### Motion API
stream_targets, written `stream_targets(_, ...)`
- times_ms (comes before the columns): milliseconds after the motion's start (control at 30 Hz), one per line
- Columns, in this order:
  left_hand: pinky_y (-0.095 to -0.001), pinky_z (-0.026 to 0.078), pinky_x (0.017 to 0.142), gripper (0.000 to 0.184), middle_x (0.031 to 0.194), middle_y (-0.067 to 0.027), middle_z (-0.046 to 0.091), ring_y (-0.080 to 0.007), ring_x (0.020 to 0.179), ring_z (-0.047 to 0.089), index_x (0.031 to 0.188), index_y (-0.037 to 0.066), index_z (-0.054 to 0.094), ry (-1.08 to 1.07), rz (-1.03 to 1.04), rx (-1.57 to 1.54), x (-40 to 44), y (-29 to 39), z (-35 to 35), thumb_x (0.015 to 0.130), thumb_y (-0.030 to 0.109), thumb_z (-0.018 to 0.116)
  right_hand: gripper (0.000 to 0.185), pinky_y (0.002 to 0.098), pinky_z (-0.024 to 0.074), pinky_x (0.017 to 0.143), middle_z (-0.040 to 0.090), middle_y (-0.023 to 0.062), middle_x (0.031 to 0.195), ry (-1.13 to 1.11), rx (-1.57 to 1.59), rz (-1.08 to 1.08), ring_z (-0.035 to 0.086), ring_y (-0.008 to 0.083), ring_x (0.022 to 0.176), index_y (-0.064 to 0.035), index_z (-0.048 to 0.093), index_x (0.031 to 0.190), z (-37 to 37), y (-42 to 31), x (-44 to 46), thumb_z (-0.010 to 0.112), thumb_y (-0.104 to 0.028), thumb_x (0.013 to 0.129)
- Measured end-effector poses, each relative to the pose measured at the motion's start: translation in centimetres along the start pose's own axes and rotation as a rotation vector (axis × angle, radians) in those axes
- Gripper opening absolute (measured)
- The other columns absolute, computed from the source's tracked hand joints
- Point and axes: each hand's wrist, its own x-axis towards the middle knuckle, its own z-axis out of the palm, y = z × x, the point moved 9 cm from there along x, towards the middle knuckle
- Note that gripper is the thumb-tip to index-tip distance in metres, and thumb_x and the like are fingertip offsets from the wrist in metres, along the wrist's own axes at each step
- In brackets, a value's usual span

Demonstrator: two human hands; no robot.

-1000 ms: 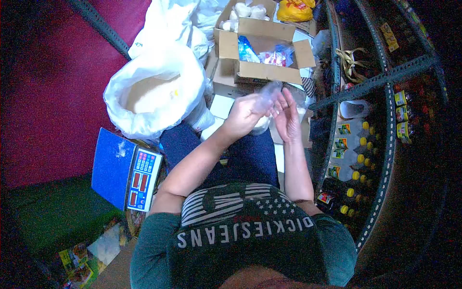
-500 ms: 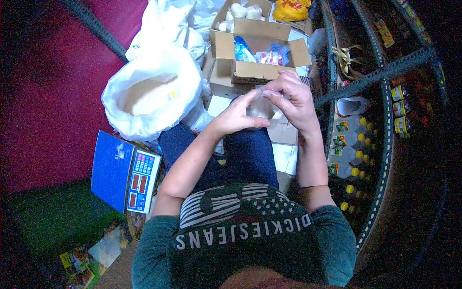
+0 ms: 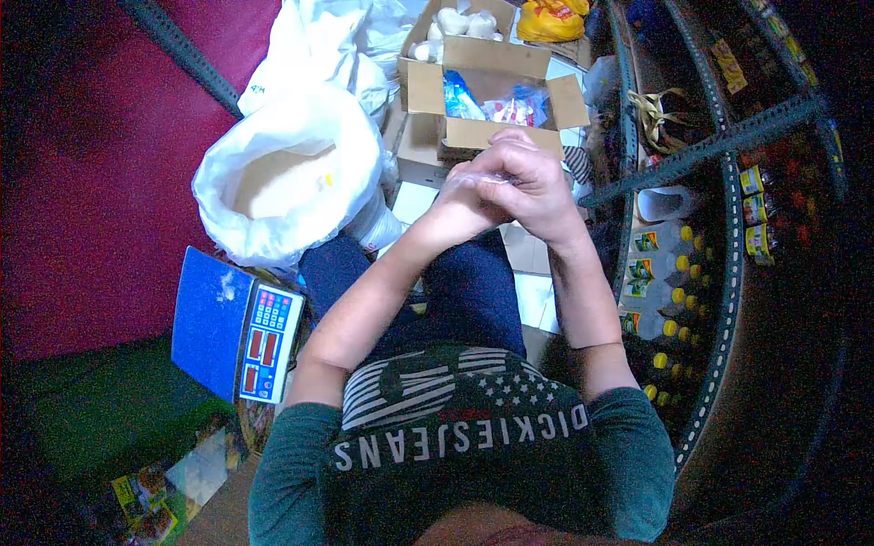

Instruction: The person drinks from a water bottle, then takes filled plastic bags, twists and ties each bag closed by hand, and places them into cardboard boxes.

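Note:
Close together in front of my knees, my left hand [image 3: 460, 209] and my right hand [image 3: 537, 187] are both closed on a clear plastic bag [image 3: 489, 178]. A thin twisted strip of the bag shows across the fingers. My right hand overlaps the left one, and the rest of the bag is hidden behind them. Just beyond stands an open cardboard box [image 3: 569, 102] with blue and red-white plastic packaging [image 3: 519, 107] inside. To the left is a large sack [image 3: 214, 205] lined with white plastic, holding pale loose grains or powder [image 3: 282, 182].
A blue digital scale [image 3: 211, 323] sits at my left. Another box [image 3: 414, 41] behind holds several white filled bags [image 3: 460, 23]. Beside it lies a yellow bag [image 3: 552, 20]. Metal shelving [image 3: 719, 146] with several yellow-capped bottles [image 3: 674, 296] runs along the right.
My hands have come together, the right moving left and slightly down over the left. The left fingers, spread before, have closed in. The bag's twisted strip now lies across them.

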Motion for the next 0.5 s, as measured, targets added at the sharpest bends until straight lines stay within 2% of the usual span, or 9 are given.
stream_targets(67,-0.0326,0.048,0.079,0.039,0.097,-0.0146,0.062,-0.0192,0.090,0.061,0.108,0.006,0.056,0.054,-0.014,-0.025,0.6,0.6,-0.6,0.071,0.013,0.068,0.011,0.0323,0.0416,0.080,0.062,0.0069,0.080,0.030,0.040,0.015,0.056,0.0191,0.079,-0.0018,0.065,0.082,-0.2,0.4,-0.2,0.064,-0.009,0.075)
stream_targets(133,-0.0332,0.048,0.079,0.037,0.095,-0.0135,0.063,-0.0197,0.089,0.061,0.107,0.006,0.058,0.044,-0.141,-0.088,0.3,0.3,-0.8,0.072,0.013,0.068,0.010,0.0285,0.0429,0.078,0.063,0.0062,0.082,0.095,0.094,0.045,0.056,0.0155,0.079,-0.0014,0.064,0.085,-0.9,1.1,-0.6,0.063,-0.008,0.077)
stream_targets(167,-0.0335,0.048,0.079,0.036,0.094,-0.0129,0.064,-0.0200,0.088,0.061,0.107,0.006,0.058,0.040,-0.206,-0.119,0.0,-0.1,-1.0,0.073,0.014,0.068,0.010,0.0265,0.0432,0.076,0.062,0.0054,0.082,0.158,0.158,0.127,0.056,0.0136,0.078,-0.0013,0.063,0.086,-1.4,2.0,-0.9,0.062,-0.007,0.078)
stream_targets(200,-0.0320,0.047,0.077,0.029,0.092,-0.0113,0.064,-0.0182,0.085,0.060,0.102,0.003,0.061,-0.036,-0.366,-0.290,-0.5,-1.7,-0.1,0.076,0.016,0.066,0.009,0.0244,0.0435,0.074,0.062,0.0046,0.083,0.220,0.221,0.208,0.056,0.0118,0.077,-0.0012,0.063,0.087,-1.9,2.8,-1.4,0.062,-0.006,0.080)
stream_targets(267,-0.0295,0.046,0.077,0.025,0.090,-0.0089,0.064,-0.0153,0.084,0.059,0.099,0.001,0.062,-0.087,-0.373,-0.363,-0.8,-1.9,-0.2,0.079,0.016,0.065,0.007,0.0203,0.0444,0.068,0.061,0.0020,0.082,0.333,0.332,0.324,0.055,0.0071,0.074,-0.0013,0.062,0.089,-2.8,4.4,-2.4,0.059,-0.006,0.083)
stream_targets(333,-0.0258,0.044,0.077,0.022,0.087,-0.0049,0.063,-0.0106,0.083,0.056,0.092,-0.001,0.064,-0.105,-0.408,-0.504,-1.0,-0.9,-0.5,0.084,0.019,0.062,0.008,0.0200,0.0438,0.066,0.061,0.0010,0.080,0.456,0.474,0.384,0.054,0.0069,0.072,-0.0019,0.062,0.089,-3.3,7.6,-3.6,0.059,-0.007,0.084)
stream_targets(433,-0.0268,0.043,0.082,0.025,0.094,-0.0028,0.064,-0.0116,0.088,0.057,0.100,0.001,0.063,-0.145,-0.501,-0.582,-2.3,-1.9,-0.3,0.086,0.021,0.058,0.007,0.0203,0.0436,0.066,0.060,0.0004,0.080,0.569,0.682,0.463,0.054,0.0066,0.071,-0.0040,0.061,0.089,-2.6,11.3,-5.4,0.061,-0.009,0.084)
stream_targets(500,-0.0258,0.043,0.077,0.022,0.088,-0.0038,0.062,-0.0128,0.083,0.056,0.094,0.000,0.064,-0.100,-0.486,-0.575,-2.8,-1.9,-0.7,0.085,0.020,0.059,0.007,0.0206,0.0435,0.067,0.061,0.0001,0.080,0.617,0.760,0.459,0.054,0.0066,0.071,-0.0043,0.061,0.089,-2.0,11.8,-5.9,0.061,-0.010,0.084)
